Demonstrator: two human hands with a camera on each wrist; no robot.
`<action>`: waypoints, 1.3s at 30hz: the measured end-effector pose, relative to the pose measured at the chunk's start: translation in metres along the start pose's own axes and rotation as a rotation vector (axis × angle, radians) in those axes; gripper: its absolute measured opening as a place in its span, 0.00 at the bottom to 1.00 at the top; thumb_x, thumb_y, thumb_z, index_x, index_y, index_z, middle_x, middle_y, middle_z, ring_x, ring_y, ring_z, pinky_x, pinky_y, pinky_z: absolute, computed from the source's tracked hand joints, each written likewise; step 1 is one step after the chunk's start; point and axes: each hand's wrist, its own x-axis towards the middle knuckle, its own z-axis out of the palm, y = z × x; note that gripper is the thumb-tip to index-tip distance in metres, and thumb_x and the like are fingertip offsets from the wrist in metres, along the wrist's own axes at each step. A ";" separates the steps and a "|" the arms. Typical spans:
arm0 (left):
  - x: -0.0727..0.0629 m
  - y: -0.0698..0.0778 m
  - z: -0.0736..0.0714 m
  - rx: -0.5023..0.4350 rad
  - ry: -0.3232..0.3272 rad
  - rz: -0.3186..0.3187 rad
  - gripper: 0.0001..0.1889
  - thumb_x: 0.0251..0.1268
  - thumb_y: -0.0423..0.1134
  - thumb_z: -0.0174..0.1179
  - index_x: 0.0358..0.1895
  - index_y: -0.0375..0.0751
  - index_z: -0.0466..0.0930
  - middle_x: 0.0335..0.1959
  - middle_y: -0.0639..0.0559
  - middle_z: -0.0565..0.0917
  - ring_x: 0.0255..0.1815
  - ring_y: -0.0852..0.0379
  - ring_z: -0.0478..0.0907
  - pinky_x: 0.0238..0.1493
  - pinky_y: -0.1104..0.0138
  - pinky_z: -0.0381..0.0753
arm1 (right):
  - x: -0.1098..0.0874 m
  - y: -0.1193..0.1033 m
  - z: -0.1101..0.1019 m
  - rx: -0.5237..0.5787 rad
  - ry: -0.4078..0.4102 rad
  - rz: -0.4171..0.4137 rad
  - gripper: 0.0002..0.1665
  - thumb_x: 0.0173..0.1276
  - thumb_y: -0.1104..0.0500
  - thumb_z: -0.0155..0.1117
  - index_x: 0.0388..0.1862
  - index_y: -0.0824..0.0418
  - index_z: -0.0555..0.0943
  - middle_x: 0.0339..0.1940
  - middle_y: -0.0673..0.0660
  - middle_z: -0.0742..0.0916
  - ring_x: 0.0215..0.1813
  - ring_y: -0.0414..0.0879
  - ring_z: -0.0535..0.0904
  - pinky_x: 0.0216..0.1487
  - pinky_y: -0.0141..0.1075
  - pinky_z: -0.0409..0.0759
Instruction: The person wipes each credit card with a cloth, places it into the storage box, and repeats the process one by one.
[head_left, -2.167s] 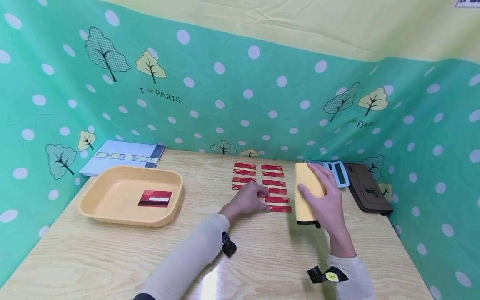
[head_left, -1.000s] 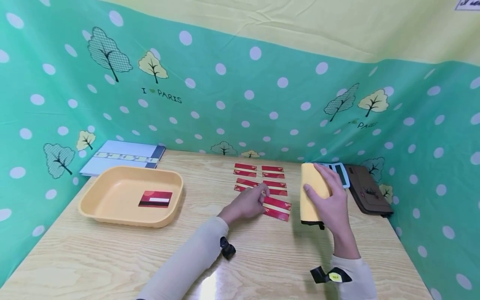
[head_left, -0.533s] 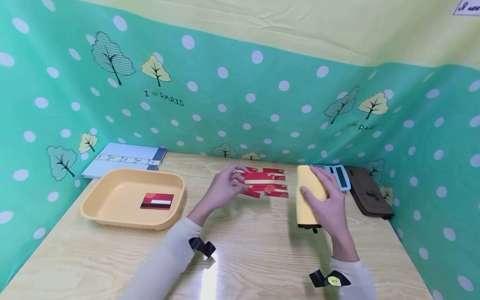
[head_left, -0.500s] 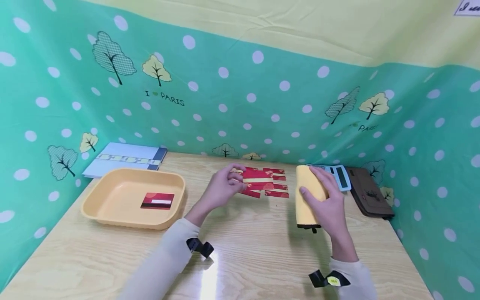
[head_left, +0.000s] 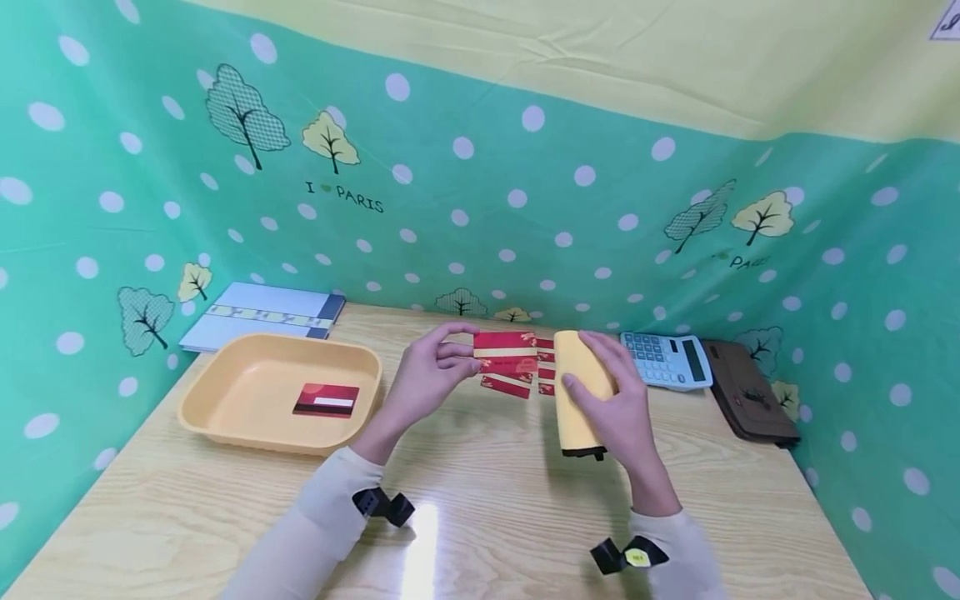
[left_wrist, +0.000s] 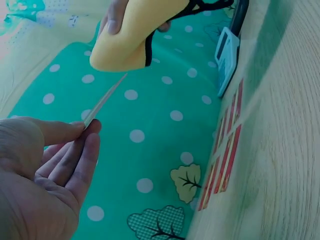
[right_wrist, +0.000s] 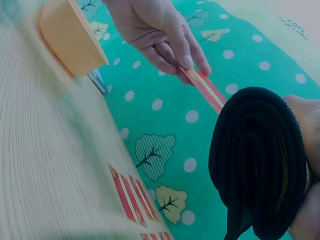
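Note:
My left hand (head_left: 426,373) pinches a red card with a gold stripe (head_left: 504,353) by its left edge, raised over the table. The left wrist view shows this card (left_wrist: 104,102) nearly edge-on between thumb and fingers. My right hand (head_left: 617,408) grips a folded yellow cloth with black edging (head_left: 576,392), just right of the card; a gap separates them in the left wrist view. Several similar red cards (head_left: 506,387) lie in rows on the table behind, partly hidden by the held card and the cloth.
On the left stands a pale orange plastic tray (head_left: 225,433) with one red card (head_left: 326,401) lying inside. A blue notebook (head_left: 262,315) lies behind it. To the right are a light blue calculator (head_left: 667,360) and a brown wallet (head_left: 752,392). A dotted green curtain (head_left: 480,217) backs the table.
My left hand has picked up the nearest right-hand card from the table, lifting it up and leftward. The right hand has brought the cloth left towards it. One remaining card now lies askew.

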 end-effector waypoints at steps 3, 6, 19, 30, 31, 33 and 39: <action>0.000 0.000 0.000 -0.017 0.009 0.003 0.22 0.66 0.29 0.68 0.61 0.49 0.80 0.49 0.37 0.90 0.48 0.49 0.91 0.50 0.64 0.92 | 0.001 -0.001 0.005 0.014 -0.013 -0.007 0.37 0.66 0.61 0.75 0.72 0.42 0.77 0.74 0.46 0.75 0.58 0.44 0.72 0.45 0.31 0.79; 0.000 -0.001 0.002 -0.024 0.008 0.003 0.22 0.66 0.29 0.68 0.62 0.48 0.80 0.50 0.37 0.90 0.49 0.48 0.90 0.51 0.64 0.92 | 0.002 -0.002 0.009 0.026 -0.021 -0.016 0.36 0.66 0.61 0.75 0.72 0.42 0.77 0.74 0.47 0.75 0.57 0.45 0.73 0.43 0.30 0.81; -0.002 -0.002 0.014 -0.137 -0.044 -0.023 0.24 0.67 0.28 0.67 0.65 0.45 0.78 0.50 0.37 0.89 0.51 0.46 0.90 0.53 0.62 0.91 | 0.000 -0.003 0.015 0.028 -0.011 -0.055 0.36 0.65 0.62 0.76 0.71 0.44 0.78 0.73 0.47 0.76 0.61 0.43 0.72 0.47 0.27 0.78; -0.005 -0.001 0.023 -0.192 -0.054 -0.030 0.24 0.67 0.30 0.68 0.65 0.45 0.78 0.51 0.37 0.89 0.53 0.41 0.89 0.54 0.62 0.91 | -0.003 -0.002 0.025 0.010 -0.039 -0.066 0.36 0.65 0.62 0.76 0.71 0.45 0.78 0.73 0.51 0.76 0.61 0.44 0.73 0.47 0.27 0.78; -0.006 -0.002 0.024 -0.195 -0.054 -0.031 0.24 0.67 0.30 0.68 0.65 0.45 0.78 0.51 0.37 0.89 0.53 0.41 0.89 0.54 0.63 0.91 | -0.004 -0.002 0.026 0.013 -0.041 -0.067 0.37 0.65 0.63 0.76 0.71 0.45 0.78 0.73 0.50 0.76 0.61 0.44 0.73 0.47 0.26 0.78; -0.007 -0.002 0.025 -0.198 -0.053 -0.026 0.24 0.67 0.30 0.68 0.65 0.44 0.78 0.51 0.36 0.89 0.53 0.42 0.89 0.53 0.63 0.91 | -0.004 -0.001 0.028 0.019 -0.039 -0.071 0.37 0.65 0.63 0.76 0.71 0.45 0.78 0.73 0.50 0.76 0.61 0.43 0.73 0.48 0.25 0.78; -0.006 -0.003 0.028 -0.223 -0.049 -0.009 0.23 0.66 0.28 0.68 0.64 0.43 0.78 0.50 0.34 0.89 0.51 0.44 0.90 0.54 0.63 0.91 | -0.006 -0.002 0.032 0.029 -0.021 -0.119 0.37 0.64 0.64 0.77 0.70 0.46 0.79 0.72 0.51 0.77 0.62 0.42 0.73 0.48 0.24 0.76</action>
